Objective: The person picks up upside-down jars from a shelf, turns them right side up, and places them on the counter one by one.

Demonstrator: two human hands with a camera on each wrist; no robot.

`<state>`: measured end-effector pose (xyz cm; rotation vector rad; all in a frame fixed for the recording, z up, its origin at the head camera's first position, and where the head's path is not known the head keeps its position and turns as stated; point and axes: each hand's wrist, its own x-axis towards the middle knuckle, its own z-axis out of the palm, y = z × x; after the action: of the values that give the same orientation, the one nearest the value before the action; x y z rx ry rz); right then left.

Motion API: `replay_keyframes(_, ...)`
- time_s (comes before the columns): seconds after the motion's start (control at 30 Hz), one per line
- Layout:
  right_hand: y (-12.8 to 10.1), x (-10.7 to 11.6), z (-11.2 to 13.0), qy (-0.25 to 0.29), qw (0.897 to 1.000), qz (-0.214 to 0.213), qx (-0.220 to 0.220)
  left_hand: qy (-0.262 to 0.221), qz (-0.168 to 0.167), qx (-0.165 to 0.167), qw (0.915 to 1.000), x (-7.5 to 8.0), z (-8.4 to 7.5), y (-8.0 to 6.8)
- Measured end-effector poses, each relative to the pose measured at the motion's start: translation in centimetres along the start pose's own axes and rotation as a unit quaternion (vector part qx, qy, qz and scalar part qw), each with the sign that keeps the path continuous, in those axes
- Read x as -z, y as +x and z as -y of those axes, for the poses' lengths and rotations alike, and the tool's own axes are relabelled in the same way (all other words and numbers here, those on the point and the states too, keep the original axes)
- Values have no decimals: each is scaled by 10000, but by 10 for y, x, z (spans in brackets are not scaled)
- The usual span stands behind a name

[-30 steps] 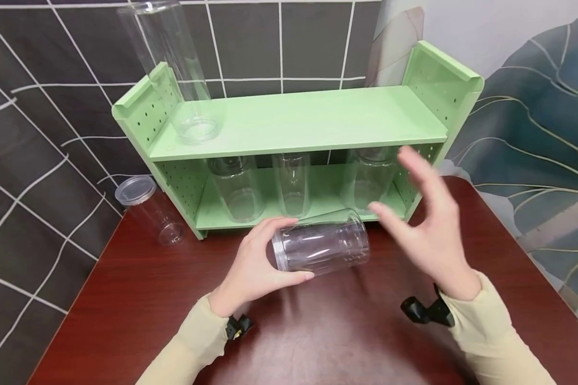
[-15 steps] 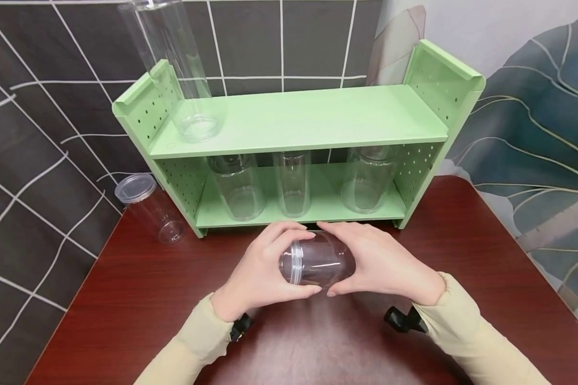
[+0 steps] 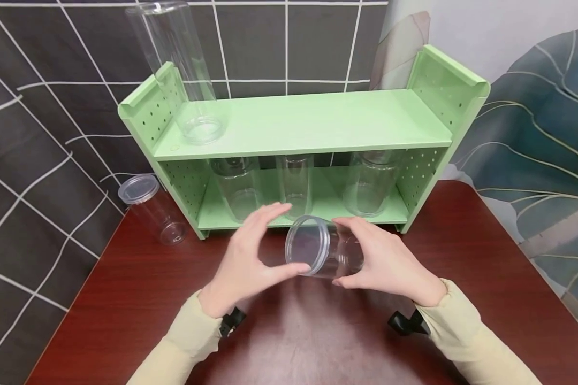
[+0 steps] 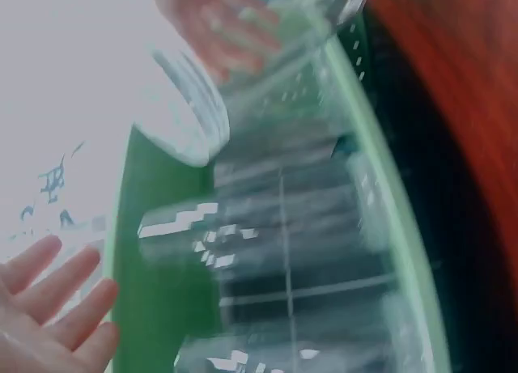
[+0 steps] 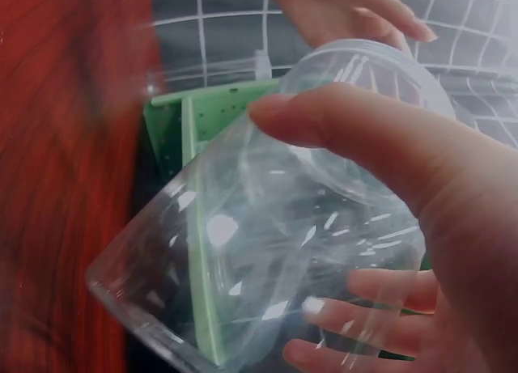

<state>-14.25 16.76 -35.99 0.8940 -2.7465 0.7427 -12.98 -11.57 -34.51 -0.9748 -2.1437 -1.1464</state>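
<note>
Fingers (image 5: 380,304) of my right hand (image 3: 390,264) curl around a clear plastic jar (image 3: 325,251), the thumb on top and the others under it, so this hand grips the jar body. The jar lies tilted on its side above the red-brown table (image 3: 486,256), and its open mouth with the threaded rim points to my left hand (image 3: 245,262). I cannot tell from the head view whether the jar touches the table.

My left hand is spread, fingers mostly straight and relaxed. The thumb tip is at the jar rim, and the other fingers arch above the mouth without closing on it. In the left wrist view I see only straight fingertips (image 4: 48,284), apart from the blurred jar.

Just behind the hands stands a light green two-level shelf (image 3: 313,120) with perforated side walls. On its lower level three clear jars (image 3: 294,184) stand upright in a row. On the upper level, at the left end, stands a tall clear cylinder (image 3: 183,75). On the table left of the shelf, near the dark tiled wall (image 3: 43,107), one more clear jar with a lid (image 3: 149,206) is upright.
</note>
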Motion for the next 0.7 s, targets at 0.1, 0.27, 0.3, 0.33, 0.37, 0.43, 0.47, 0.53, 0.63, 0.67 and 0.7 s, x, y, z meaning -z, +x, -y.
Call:
replay_keyframes(0.1, -3, 0, -3, 362, 9991, -110, -215, 303, -828, -17, 9961, 19, 0, 6)
replay_keyframes(0.27, -5, 0, -5, 655, 9971, -294, -253, 683, -2225, 207, 9723, 55, -13, 21)
replay_keyframes(0.3, -5, 0, -5, 700, 9967, -328, -238, 711, -2449, 318, 9664, 61, -16, 24)
replay_keyframes(0.33, -5, 0, -6, 737, 9964, -361, -218, 755, -2661, 437, 9600, 67, -18, 26)
replay_keyframes(0.37, -6, 0, -6, 778, 9960, -392, -202, 762, -2844, 560, 9540, 73, -19, 28)
replay_keyframes(0.43, -6, 0, -6, 871, 9951, -446, -166, 702, -3113, 856, 9438, 83, -19, 31)
replay_keyframes(0.47, -6, 1, -5, 925, 9945, -473, -150, 663, -3209, 1037, 9391, 87, -18, 32)
replay_keyframes(0.53, -6, 1, -5, 1021, 9932, -533, -140, 680, -3333, 1394, 9300, 96, -13, 34)
replay_keyframes(0.63, -7, 4, -4, 1205, 9907, -616, -161, 693, -3376, 1936, 9185, 111, 6, 38)
replay_keyframes(0.67, -7, 5, -4, 1291, 9895, -623, -166, 645, -3402, 2052, 9154, 116, 15, 39)
replay_keyframes(0.7, -8, 6, -5, 1370, 9884, -635, -163, 536, -3450, 2118, 9128, 121, 23, 41)
